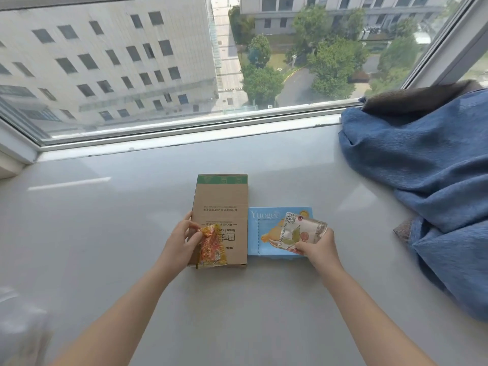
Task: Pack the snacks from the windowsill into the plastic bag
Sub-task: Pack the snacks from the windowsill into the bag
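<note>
Head view, looking down on a pale, glossy windowsill [111, 233] below a large window.

Left hand [182, 241]: the grip is closed in a pinch on an orange and yellow snack packet [211, 247]. Thumb and fingers hold the packet at its upper left edge; the rest of the packet hangs down and to the right of the hand, in front of the near end of a flat brown cardboard box [221, 207]. Whether the packet's lower edge touches the box cannot be told. The fingertips of this hand lie at the box's left edge.

Right hand [317, 247]: the grip is closed on a pale, silvery tea sachet [301, 231] printed with leaves and fruit. The fingers curl round its lower right part; the sachet stands out up and to the left of the hand, tilted, over a light blue box [266, 233] lettered "Yuogee". Contact between sachet and box cannot be confirmed.

The cardboard box and the blue box lie flat on the sill, side by side and touching along one long edge, the cardboard one to the left and reaching further toward the glass.

At the lower left corner, a blurred, translucent white shape [21, 326] is visible; it may be the plastic bag, but the blur prevents a firm finding. It lies well apart from both hands and both packets.

A blue curtain [422, 180] is heaped on the right end of the sill, well clear of the boxes.
</note>
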